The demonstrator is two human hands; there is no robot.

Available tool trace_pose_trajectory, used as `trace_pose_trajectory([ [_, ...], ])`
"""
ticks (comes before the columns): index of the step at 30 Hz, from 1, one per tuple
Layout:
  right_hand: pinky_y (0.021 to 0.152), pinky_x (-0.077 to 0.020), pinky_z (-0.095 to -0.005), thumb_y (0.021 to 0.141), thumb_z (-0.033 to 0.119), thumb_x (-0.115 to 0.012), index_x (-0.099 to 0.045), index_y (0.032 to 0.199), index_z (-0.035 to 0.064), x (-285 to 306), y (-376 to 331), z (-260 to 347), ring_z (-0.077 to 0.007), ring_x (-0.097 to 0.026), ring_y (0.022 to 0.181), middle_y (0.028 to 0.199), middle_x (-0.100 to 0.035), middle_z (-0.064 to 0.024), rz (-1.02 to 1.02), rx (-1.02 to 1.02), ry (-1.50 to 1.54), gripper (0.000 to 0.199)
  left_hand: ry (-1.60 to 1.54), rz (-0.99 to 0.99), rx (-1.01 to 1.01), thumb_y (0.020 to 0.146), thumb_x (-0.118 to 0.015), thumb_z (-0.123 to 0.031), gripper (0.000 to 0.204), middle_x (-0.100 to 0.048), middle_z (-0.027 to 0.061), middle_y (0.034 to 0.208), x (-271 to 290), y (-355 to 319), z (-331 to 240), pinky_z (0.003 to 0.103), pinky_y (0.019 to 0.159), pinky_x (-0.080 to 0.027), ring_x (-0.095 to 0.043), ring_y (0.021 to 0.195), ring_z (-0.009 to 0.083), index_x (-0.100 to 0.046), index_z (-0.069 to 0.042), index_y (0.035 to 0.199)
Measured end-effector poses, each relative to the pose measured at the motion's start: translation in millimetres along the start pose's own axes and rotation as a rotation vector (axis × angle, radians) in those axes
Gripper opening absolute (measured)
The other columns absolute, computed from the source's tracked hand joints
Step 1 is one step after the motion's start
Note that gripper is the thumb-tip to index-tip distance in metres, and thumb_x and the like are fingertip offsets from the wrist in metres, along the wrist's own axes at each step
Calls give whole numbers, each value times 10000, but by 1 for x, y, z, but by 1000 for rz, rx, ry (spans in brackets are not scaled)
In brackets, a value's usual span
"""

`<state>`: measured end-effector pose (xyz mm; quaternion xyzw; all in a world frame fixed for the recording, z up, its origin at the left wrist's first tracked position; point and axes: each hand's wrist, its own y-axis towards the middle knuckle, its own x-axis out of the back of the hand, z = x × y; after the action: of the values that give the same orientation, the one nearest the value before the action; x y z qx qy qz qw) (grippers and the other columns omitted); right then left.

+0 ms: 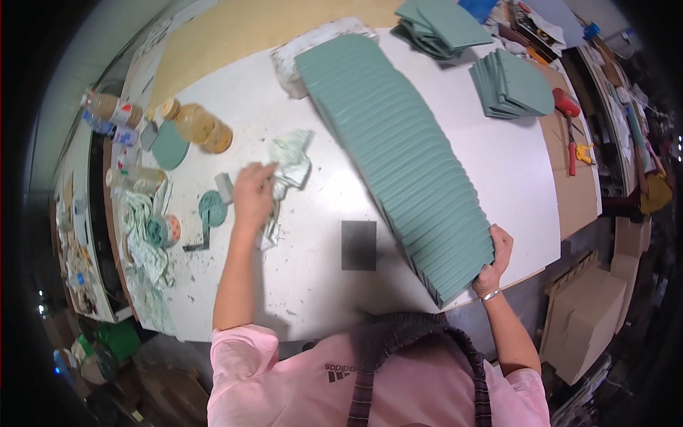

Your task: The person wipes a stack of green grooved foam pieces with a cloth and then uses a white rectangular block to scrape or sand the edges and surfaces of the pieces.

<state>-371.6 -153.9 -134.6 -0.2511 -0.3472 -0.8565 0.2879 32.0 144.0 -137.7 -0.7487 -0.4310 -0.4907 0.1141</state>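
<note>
A long row of thin green panels (398, 156), rounded at one end and packed face to face, runs slantwise across the white table. My right hand (498, 255) is closed around the near right end of that row. To the left, my left hand (254, 193) is over the table with its fingers partly bent and apart; its fingertips reach the edge of a crumpled pale rag (290, 162). Beside this hand lie a small grey block (224, 188) and a round lump of green paste (212, 208). A dark grey rectangular sheet (358, 245) is between the hand and the row.
A bottle of amber liquid (203, 128) and an opened tub of green paste (162, 231) are at the left. A scraper blade (201, 242) lies among green crumbs. More green panels (509, 84) are stacked at the far right, near a red mallet (567, 103). Cardboard (587, 317) leans below the right edge.
</note>
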Motion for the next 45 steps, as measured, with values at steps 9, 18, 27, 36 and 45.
trace_pose_trajectory([
  [9, 890, -446, -473, 901, 546, -369, -569, 1233, -46, 8, -2, -1, -400, -545, 1046, 1178, -544, -298, 2, -6, -33, 708, 102, -114, -381, 834, -644, -185, 209, -636, 95, 956, -16, 234, -152, 406, 823, -473, -581, 955, 307, -711, -121, 1021],
  [18, 893, -440, -488, 919, 540, -400, -562, 1238, -52, 13, 2, 0, -419, -545, 1058, 1194, -540, -306, 20, -9, -18, 691, -23, 92, -345, 807, -679, -147, 180, -645, 104, 925, -46, 253, -107, 398, 790, -476, -608, 900, 296, -715, -45, 951],
  [27, 886, -443, -483, 924, 539, -392, -552, 1241, -58, 7, 4, 0, -418, -548, 1047, 1189, -538, -314, 26, 5, -14, 695, 270, -42, -386, 780, -704, -218, 181, -649, 91, 927, -56, 275, -114, 413, 802, -489, -597, 934, 303, -724, -93, 910],
  [36, 890, -449, -479, 911, 550, -412, -583, 1209, -64, 11, 6, -1, -423, -560, 1042, 1180, -552, -314, 28, 22, -9, 703, 326, 116, -289, 787, -684, -194, 151, -633, 72, 986, -32, 255, -107, 403, 808, -486, -575, 989, 276, -688, -77, 882],
  [45, 883, -457, -472, 906, 563, -414, -590, 1211, -59, 12, 3, -5, -414, -564, 1041, 1186, -556, -305, 24, 12, -20, 714, 131, 247, -682, 732, -688, -96, 180, -620, 51, 850, -51, 144, -236, 383, 643, -509, -633, 819, 272, -630, -110, 902],
])
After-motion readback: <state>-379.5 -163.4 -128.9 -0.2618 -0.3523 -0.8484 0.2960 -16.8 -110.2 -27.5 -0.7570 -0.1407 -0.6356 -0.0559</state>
